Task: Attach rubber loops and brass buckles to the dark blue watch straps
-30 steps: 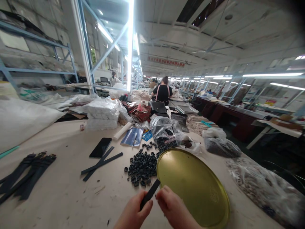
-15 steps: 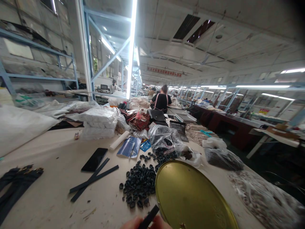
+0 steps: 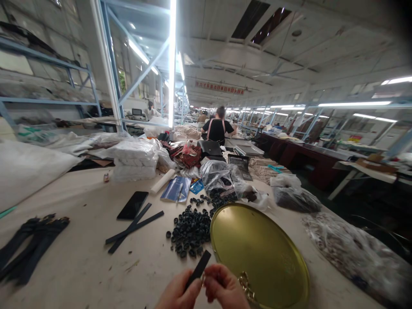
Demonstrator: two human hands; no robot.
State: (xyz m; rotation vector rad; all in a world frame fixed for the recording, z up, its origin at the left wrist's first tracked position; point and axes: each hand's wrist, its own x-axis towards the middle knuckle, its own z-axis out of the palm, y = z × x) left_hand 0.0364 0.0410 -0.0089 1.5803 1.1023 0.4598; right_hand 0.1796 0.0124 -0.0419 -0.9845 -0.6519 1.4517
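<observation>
Between the thumb and fingers of my left hand point(image 3: 178, 292) is a black strap point(image 3: 200, 265), its flat end pointing up and away. Close beside it, my right hand point(image 3: 225, 285) pinches a small gold-coloured metal piece point(image 3: 203, 278) against the strap; fingers hide most of it. Gold-coloured metal fittings point(image 3: 246, 286) lie at the near edge of a round golden tray point(image 3: 257, 244), just right of my right hand. A heap of small black loops point(image 3: 189, 231) sits beyond my hands. Two more black straps point(image 3: 135, 226) lie crossed to the left.
A black phone point(image 3: 132, 205) and a blue booklet point(image 3: 176, 189) with a pen rest farther back. Gold-ended black straps point(image 3: 38, 240) lie bundled at left. Plastic bags point(image 3: 222, 178) and wrapped stacks point(image 3: 135, 159) line the back. A person point(image 3: 219, 126) sits beyond.
Both hands have risen into view with the strap, and the gold fittings on the tray now show. The view has tilted down slightly.
</observation>
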